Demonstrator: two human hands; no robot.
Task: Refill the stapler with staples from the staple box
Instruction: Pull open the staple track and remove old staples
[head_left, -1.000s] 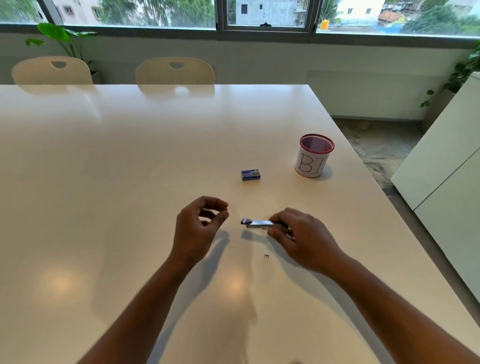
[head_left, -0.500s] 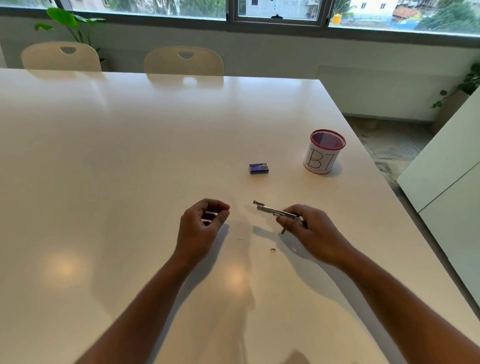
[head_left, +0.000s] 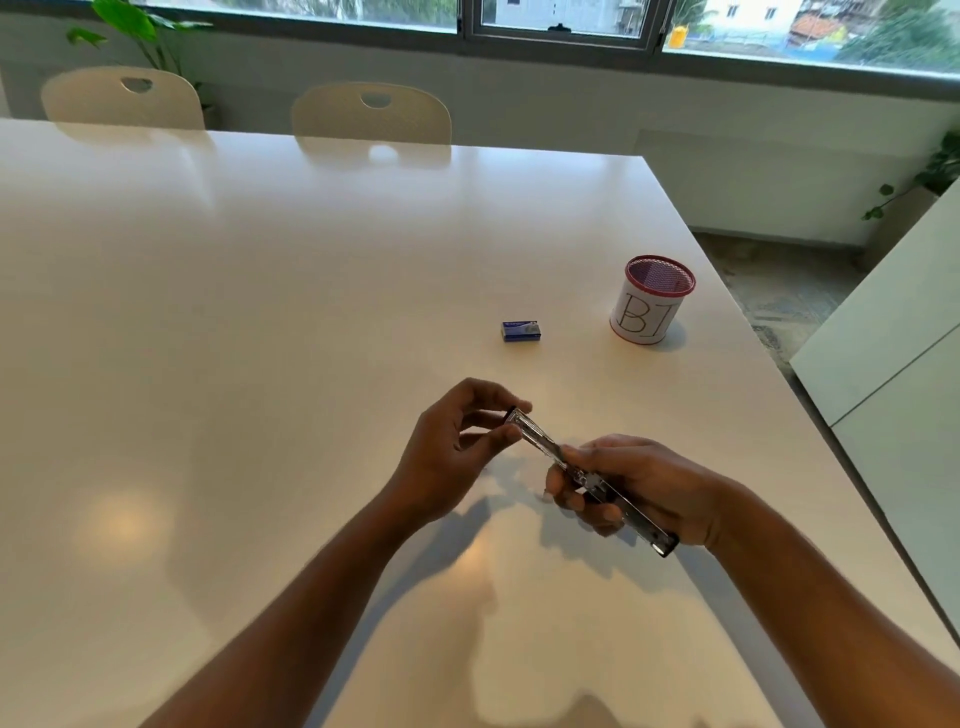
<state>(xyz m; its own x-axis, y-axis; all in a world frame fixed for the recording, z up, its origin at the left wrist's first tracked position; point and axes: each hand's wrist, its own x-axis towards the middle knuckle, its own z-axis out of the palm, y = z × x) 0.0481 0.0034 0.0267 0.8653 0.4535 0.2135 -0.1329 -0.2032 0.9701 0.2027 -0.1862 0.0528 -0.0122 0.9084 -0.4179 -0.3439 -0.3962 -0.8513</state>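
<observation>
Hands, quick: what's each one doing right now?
Left hand: pinches the front tip of the stapler.
Right hand: grips the stapler's middle.

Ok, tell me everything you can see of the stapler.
The stapler is a slim, shiny metal-looking bar with dark ends, held above the white table and tilted, its far end higher and pointing away to the left. The right hand grips its middle and near part; the left hand pinches its far tip. Whether staples are inside cannot be told.
</observation>
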